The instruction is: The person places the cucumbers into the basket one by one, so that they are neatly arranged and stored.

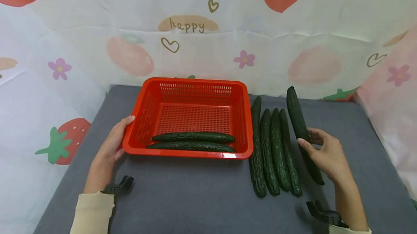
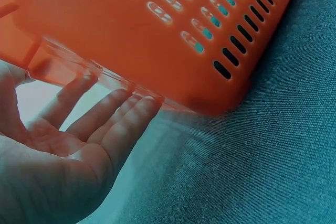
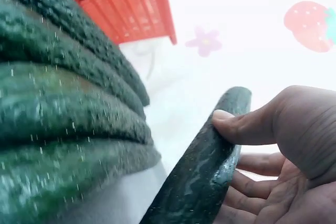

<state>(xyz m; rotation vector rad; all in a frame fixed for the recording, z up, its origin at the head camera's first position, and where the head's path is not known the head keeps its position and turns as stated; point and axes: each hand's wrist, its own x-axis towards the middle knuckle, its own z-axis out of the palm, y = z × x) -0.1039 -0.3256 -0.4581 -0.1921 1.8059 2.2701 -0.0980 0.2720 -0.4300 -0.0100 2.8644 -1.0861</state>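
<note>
A dark green cucumber (image 1: 300,129) slants in my right hand (image 1: 329,152), pinched between thumb and fingers near its middle; the right wrist view shows the thumb (image 3: 231,124) across its skin. My left hand (image 1: 112,140) grips the left rim of a red plastic basket (image 1: 187,154), thumb on the rim in the head view. From the left wrist view, its fingers (image 2: 131,124) reach under the basket's edge. Inside the basket, two cucumbers (image 1: 192,146) lie side by side along the near wall. Several more cucumbers (image 1: 268,150) lie lengthwise in a row just right of the basket.
A grey cloth (image 1: 182,198) covers the table. Behind it and at both sides hangs a white printed curtain (image 1: 202,60) with strawberries, flowers and hearts. A dark band (image 1: 118,185) sits on the left wrist, another (image 1: 325,216) on the right.
</note>
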